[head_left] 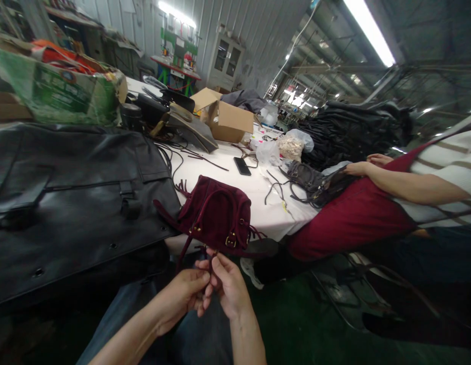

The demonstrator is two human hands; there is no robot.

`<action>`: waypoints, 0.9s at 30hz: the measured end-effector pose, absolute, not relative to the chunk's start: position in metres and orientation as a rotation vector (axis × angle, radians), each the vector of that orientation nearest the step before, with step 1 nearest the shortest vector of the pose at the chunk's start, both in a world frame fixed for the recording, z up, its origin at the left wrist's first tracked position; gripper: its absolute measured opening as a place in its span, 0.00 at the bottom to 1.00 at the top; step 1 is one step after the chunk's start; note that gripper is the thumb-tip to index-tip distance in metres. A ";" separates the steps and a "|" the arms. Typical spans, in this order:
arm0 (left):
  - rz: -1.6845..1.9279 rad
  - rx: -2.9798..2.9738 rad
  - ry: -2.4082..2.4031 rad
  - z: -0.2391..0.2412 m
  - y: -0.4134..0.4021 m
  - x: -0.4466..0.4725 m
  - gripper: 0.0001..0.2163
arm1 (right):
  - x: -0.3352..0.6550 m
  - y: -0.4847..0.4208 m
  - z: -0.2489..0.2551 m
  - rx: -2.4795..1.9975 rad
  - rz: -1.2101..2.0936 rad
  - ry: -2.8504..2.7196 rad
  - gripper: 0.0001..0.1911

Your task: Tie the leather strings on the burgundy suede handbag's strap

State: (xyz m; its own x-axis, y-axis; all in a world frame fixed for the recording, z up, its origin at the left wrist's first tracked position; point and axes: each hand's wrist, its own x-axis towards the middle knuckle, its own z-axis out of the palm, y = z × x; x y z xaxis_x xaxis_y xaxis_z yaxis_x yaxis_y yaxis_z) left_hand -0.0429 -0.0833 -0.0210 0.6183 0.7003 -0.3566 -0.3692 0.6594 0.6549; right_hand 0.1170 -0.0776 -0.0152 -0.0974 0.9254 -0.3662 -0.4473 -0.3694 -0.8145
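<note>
A burgundy suede handbag (216,215) with brass-coloured buckles and looped handles lies at the near edge of the white table (214,167). Just below it, over my lap, my left hand (192,289) and my right hand (224,279) meet with fingertips pinched together. Between them runs a thin burgundy strap (210,261) that hangs from the bag's near side. Both hands are closed on this strap. My fingers hide its lower end.
Left of the handbag lies a large black leather bag (79,203). Further back are a phone (242,166), loose dark cords, a cardboard box (231,121) and a green sack (64,91). On the right, a person in a burgundy apron (353,218) handles a dark grey bag (307,177).
</note>
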 end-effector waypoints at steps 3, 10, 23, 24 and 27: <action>0.713 0.607 0.721 -0.016 -0.088 -0.038 0.26 | 0.110 -0.075 -0.018 -1.067 1.597 -0.551 0.30; 0.782 0.755 0.995 -0.035 -0.088 -0.022 0.36 | 0.104 -0.062 -0.011 -1.018 1.579 -0.347 0.29; 0.941 0.684 1.061 -0.050 -0.102 -0.008 0.39 | 0.102 -0.055 -0.010 -1.021 1.510 -0.319 0.29; 0.945 0.672 1.064 -0.051 -0.103 -0.007 0.39 | 0.101 -0.054 -0.010 -1.029 1.504 -0.318 0.29; 0.892 0.663 1.060 -0.058 -0.103 -0.006 0.39 | 0.098 -0.055 -0.011 -1.078 1.485 -0.365 0.32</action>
State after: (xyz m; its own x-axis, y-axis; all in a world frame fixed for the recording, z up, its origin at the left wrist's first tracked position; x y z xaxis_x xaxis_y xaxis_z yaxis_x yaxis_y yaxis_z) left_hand -0.0060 -0.1033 -0.0584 0.2144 0.8681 -0.4477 -0.2926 0.4944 0.8185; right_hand 0.0978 -0.0552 -0.0115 0.1347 0.9040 -0.4058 -0.6124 -0.2460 -0.7513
